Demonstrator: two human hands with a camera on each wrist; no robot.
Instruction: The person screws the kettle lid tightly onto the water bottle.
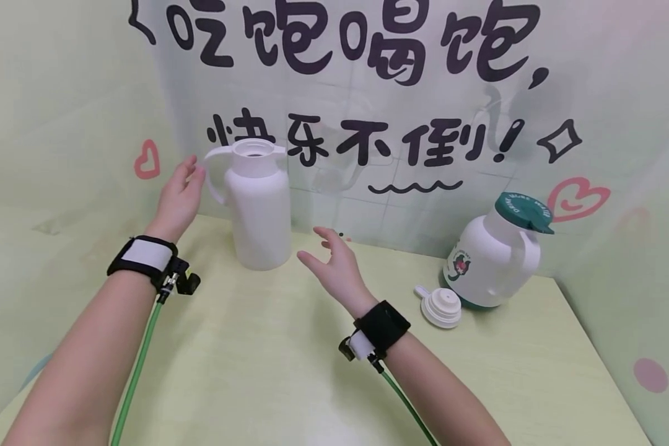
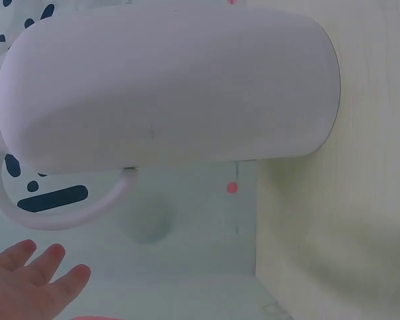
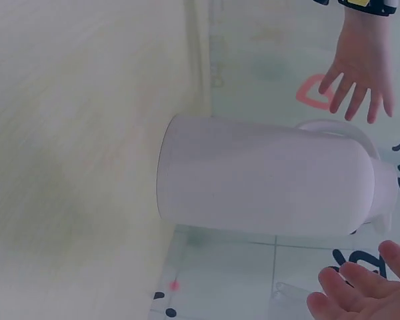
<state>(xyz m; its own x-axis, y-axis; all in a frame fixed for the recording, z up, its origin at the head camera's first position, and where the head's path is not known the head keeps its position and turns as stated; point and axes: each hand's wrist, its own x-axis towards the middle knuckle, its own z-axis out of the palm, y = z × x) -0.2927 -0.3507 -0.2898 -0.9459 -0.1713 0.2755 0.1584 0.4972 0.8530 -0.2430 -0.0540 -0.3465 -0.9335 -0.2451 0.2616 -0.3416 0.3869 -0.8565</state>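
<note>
A white thermos jug [image 1: 260,217] stands upright at the back of the table, its round mouth uncovered on top. Its curved handle [image 2: 60,219] points left and its short spout points right. My left hand [image 1: 181,199] is raised beside the handle with fingers extended; a gap shows between them in the left wrist view. On the jug's other side, my right hand [image 1: 339,267] hovers with loosely spread fingers, holding nothing. A white stepped lid [image 1: 442,308] with a small tab lies on the table to the right.
A second white jug [image 1: 487,260] with a green lid [image 1: 524,212] and a green base stands at the right, behind the loose lid. A printed cloth [image 1: 345,93] with dark lettering hangs behind the table. Green cables [image 1: 139,365] run from both wrist cameras.
</note>
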